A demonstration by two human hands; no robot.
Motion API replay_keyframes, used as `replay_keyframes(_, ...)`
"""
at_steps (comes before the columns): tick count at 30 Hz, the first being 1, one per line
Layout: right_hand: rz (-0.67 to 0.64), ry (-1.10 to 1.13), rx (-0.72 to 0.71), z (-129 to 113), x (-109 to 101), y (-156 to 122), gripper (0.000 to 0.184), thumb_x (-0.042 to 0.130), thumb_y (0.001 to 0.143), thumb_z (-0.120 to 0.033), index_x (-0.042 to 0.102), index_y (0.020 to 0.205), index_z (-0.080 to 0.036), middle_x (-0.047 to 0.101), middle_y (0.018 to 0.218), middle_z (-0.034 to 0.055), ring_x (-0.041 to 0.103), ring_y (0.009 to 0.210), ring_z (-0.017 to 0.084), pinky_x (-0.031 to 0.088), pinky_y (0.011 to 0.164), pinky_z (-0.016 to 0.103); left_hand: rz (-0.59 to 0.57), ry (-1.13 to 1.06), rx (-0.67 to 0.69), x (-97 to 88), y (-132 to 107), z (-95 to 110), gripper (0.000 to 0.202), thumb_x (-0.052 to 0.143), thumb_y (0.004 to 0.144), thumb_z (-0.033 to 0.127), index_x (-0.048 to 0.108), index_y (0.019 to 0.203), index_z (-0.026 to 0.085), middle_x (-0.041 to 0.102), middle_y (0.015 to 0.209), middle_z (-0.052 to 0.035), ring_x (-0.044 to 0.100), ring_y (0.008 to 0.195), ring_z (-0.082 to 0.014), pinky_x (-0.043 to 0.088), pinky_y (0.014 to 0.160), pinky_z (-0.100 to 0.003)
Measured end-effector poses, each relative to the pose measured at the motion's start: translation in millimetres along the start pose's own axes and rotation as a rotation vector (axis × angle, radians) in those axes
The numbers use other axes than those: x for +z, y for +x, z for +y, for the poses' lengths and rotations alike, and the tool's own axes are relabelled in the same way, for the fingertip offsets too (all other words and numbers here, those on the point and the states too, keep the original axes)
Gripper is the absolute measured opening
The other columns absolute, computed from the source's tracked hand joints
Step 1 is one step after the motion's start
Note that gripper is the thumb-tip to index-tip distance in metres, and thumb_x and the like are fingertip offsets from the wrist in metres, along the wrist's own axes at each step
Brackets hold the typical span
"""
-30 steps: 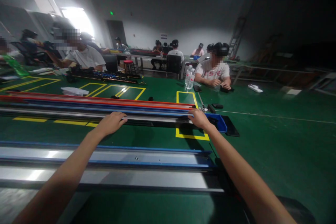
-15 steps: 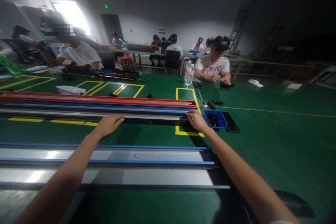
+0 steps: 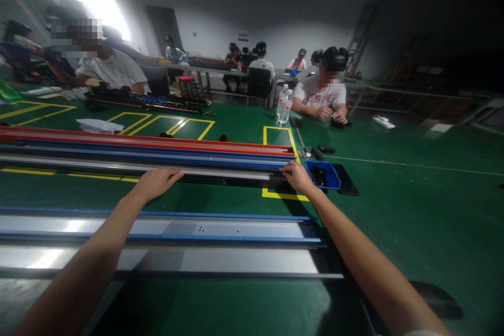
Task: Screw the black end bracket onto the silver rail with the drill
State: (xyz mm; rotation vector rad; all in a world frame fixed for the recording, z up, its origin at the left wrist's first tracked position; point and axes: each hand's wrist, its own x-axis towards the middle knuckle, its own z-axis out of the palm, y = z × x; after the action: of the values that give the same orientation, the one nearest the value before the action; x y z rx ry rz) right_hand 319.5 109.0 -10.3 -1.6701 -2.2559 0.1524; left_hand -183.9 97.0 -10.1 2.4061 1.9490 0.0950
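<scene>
A stack of long rails lies across the green table: red and blue ones at the back and a silver rail (image 3: 220,172) at the front. My left hand (image 3: 156,182) rests on the silver rail near its middle, fingers curled over its top edge. My right hand (image 3: 298,176) grips the same rail at its right end, fingers closed round it. Just right of that hand sits a small blue bin (image 3: 323,176) with dark parts inside. Closer to me lie two more wide silver rails with blue edges (image 3: 165,228).
Two water bottles (image 3: 284,104) stand beyond the rails by a yellow floor-tape square. A person in a white shirt (image 3: 323,97) works at the far side, another at the left (image 3: 110,71), and several sit further back. Small black parts (image 3: 322,150) lie near the bin.
Both hands stay on the silver rail while the view tilts down. The rail's right end has slid left, uncovering the blue bin beside my right hand.
</scene>
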Motion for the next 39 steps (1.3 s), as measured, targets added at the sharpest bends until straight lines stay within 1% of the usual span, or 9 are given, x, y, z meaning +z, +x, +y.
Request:
replay_keyframes(10, -0.036, 0.169, 0.039, 6.7, -4.2, -1.4, 0.032, 0.063, 0.101, -0.035, 0.062, 0.129, -0.018, 0.063, 0.130, 0.0101, 0.066, 0.109, 0.023, 0.057, 0.093, 0.043, -0.014, -0.012, -0.030, -1.9, -2.2, -1.3, 0.067, 0.029, 0.099, 0.060, 0.075, 0.125, 0.019, 0.075, 0.123, -0.0163, 0.067, 0.117, -0.0397, 0.051, 0.097, -0.047)
replay_keyframes(14, -0.048, 0.245, 0.057, 10.5, -8.5, -0.5, 0.035, 0.064, 0.101, -0.035, 0.061, 0.130, -0.017, 0.063, 0.129, 0.0101, 0.066, 0.109, 0.023, 0.057, 0.092, 0.044, -0.024, -0.004, -0.028, -4.6, -4.2, -0.8, 0.065, 0.030, 0.100, 0.060, 0.074, 0.126, 0.020, 0.074, 0.126, -0.0153, 0.066, 0.118, -0.0383, 0.050, 0.098, -0.046)
replay_keyframes(19, -0.057, 0.271, 0.085, 10.4, -8.9, 4.9, 0.036, 0.064, 0.100, -0.035, 0.060, 0.131, -0.016, 0.063, 0.129, 0.0103, 0.066, 0.109, 0.024, 0.058, 0.091, 0.044, -0.048, 0.002, -0.030, -8.2, -6.0, 0.7, 0.065, 0.031, 0.100, 0.060, 0.072, 0.128, 0.019, 0.074, 0.125, -0.0157, 0.067, 0.116, -0.0376, 0.050, 0.097, -0.048)
replay_keyframes(24, -0.115, 0.160, 0.068, -0.8, -7.3, -1.4, 0.036, 0.064, 0.100, -0.036, 0.061, 0.130, -0.016, 0.063, 0.129, 0.0098, 0.066, 0.109, 0.024, 0.058, 0.092, 0.044, -0.063, -0.001, -0.042, -7.6, -4.0, -1.1, 0.065, 0.032, 0.100, 0.060, 0.072, 0.128, 0.018, 0.074, 0.124, -0.0163, 0.068, 0.114, -0.0361, 0.050, 0.096, -0.046)
replay_keyframes(25, -0.130, 0.124, 0.059, -5.1, -6.3, -3.9, 0.037, 0.065, 0.100, -0.037, 0.062, 0.129, -0.015, 0.063, 0.128, 0.0084, 0.066, 0.109, 0.026, 0.058, 0.091, 0.044, -0.068, -0.005, -0.041, -7.3, -3.6, -1.8, 0.065, 0.032, 0.100, 0.060, 0.072, 0.128, 0.018, 0.074, 0.124, -0.0165, 0.068, 0.114, -0.0360, 0.049, 0.096, -0.046)
replay_keyframes(27, -0.161, 0.047, 0.034, -14.0, -3.8, -8.6, 0.036, 0.064, 0.100, -0.035, 0.061, 0.130, -0.017, 0.063, 0.129, 0.0102, 0.066, 0.109, 0.024, 0.058, 0.092, 0.044, -0.080, -0.016, -0.039, -7.0, -2.9, -3.4, 0.065, 0.033, 0.100, 0.060, 0.072, 0.128, 0.017, 0.074, 0.124, -0.0165, 0.067, 0.115, -0.0354, 0.049, 0.098, -0.045)
replay_keyframes(30, -0.182, -0.061, 0.002, -24.0, -0.8, -12.4, 0.035, 0.063, 0.101, -0.035, 0.061, 0.130, -0.017, 0.062, 0.131, 0.0104, 0.066, 0.110, 0.023, 0.057, 0.093, 0.044, -0.100, -0.037, -0.031, -7.0, -2.6, -5.8, 0.064, 0.035, 0.099, 0.060, 0.073, 0.127, 0.015, 0.073, 0.127, -0.0153, 0.066, 0.118, -0.0335, 0.049, 0.100, -0.043)
replay_keyframes(36, -0.194, -0.198, -0.042, -26.5, -1.6, -12.9, 0.034, 0.063, 0.101, -0.035, 0.061, 0.130, -0.018, 0.062, 0.131, 0.0104, 0.066, 0.110, 0.023, 0.057, 0.093, 0.044, -0.142, -0.070, -0.025, -7.6, -2.6, -10.2, 0.063, 0.039, 0.098, 0.059, 0.074, 0.124, 0.013, 0.073, 0.127, -0.0149, 0.066, 0.120, -0.0338, 0.049, 0.102, -0.043)
replay_keyframes(39, -0.192, -0.231, -0.056, -26.3, -2.1, -13.9, 0.035, 0.064, 0.101, -0.035, 0.061, 0.130, -0.017, 0.063, 0.130, 0.0103, 0.066, 0.110, 0.024, 0.057, 0.093, 0.045, -0.160, -0.079, -0.028, -7.5, -3.4, -12.2, 0.063, 0.040, 0.097, 0.059, 0.075, 0.122, 0.013, 0.075, 0.123, -0.0151, 0.068, 0.115, -0.0334, 0.050, 0.100, -0.043)
